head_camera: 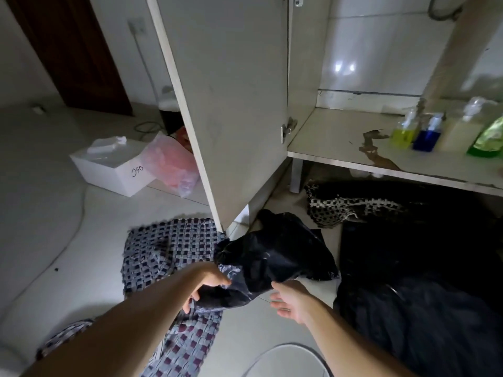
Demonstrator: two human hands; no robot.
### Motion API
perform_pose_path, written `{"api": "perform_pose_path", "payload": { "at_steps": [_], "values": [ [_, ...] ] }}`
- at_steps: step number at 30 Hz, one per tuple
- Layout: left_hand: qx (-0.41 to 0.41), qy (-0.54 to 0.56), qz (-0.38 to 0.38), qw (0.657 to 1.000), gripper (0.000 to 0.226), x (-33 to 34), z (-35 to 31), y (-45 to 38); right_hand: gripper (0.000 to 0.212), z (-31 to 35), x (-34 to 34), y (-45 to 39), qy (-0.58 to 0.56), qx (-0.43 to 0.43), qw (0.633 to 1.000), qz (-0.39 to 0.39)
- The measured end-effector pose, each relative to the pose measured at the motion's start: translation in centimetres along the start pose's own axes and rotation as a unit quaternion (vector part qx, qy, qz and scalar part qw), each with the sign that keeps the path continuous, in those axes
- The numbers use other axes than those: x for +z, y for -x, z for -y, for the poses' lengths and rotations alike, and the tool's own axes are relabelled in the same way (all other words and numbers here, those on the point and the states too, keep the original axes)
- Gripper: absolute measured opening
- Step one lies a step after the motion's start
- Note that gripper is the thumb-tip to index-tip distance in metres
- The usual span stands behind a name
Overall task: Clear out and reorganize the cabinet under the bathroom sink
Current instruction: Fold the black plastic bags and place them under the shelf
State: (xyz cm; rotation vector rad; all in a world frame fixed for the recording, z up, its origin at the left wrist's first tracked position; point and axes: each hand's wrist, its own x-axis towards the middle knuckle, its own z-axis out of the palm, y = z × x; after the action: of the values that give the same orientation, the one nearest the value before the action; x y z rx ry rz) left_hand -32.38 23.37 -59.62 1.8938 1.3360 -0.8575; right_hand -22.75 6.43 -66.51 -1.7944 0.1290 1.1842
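A crumpled black plastic bag (275,257) hangs just above the floor in front of the open cabinet. My left hand (206,284) grips its lower left edge, fingers curled round the plastic. My right hand (291,300) is at the bag's lower right corner with fingers spread loosely; whether it touches the bag is unclear. The cabinet door (231,104) stands wide open. On the cabinet shelf (340,140), at the right, stand several bottles: one with yellow liquid (402,131), one with blue liquid (427,137), a pale one (460,129) and a green pouch (487,140).
A brown stain (375,148) runs across the shelf. A woven checked mat (168,254) lies under my arms. A white box (114,167) and a pink bag (171,164) sit on the floor at left. Dark cloths (408,268) cover the floor at right.
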Motion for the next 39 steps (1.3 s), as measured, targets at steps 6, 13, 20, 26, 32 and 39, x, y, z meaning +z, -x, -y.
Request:
{"api": "perform_pose_path", "payload": {
  "at_steps": [6, 13, 20, 26, 32, 39],
  "values": [
    [0.000, 0.121, 0.056, 0.991, 0.036, -1.2, 0.1, 0.8, 0.007, 2.5, -2.0, 1.2, -0.084, -0.055, 0.994, 0.046],
    [0.253, 0.296, 0.026, 0.921, 0.003, -3.4, -7.9, 6.9, 0.018, 8.7, -10.0, 6.2, -0.063, -0.145, 0.987, -0.039],
    [0.503, 0.320, -0.086, 0.799, 0.010, -5.0, -16.8, 17.4, 0.022, 15.2, -20.2, 17.2, 0.419, -0.194, 0.870, -0.172],
    [0.636, 0.027, -0.140, 0.759, 0.023, -3.5, -21.4, 26.8, 0.048, 16.5, -25.2, 25.0, 0.395, -0.328, 0.821, -0.249],
    [0.659, -0.131, -0.148, 0.726, 0.024, -2.1, -23.7, 35.1, 0.084, 16.0, -28.9, 25.3, 0.250, -0.399, 0.849, -0.238],
    [0.618, -0.265, -0.182, 0.717, 0.026, 1.8, -25.7, 35.2, 0.075, 13.9, -31.3, 27.5, 0.282, -0.414, 0.842, -0.201]
  ]
}}
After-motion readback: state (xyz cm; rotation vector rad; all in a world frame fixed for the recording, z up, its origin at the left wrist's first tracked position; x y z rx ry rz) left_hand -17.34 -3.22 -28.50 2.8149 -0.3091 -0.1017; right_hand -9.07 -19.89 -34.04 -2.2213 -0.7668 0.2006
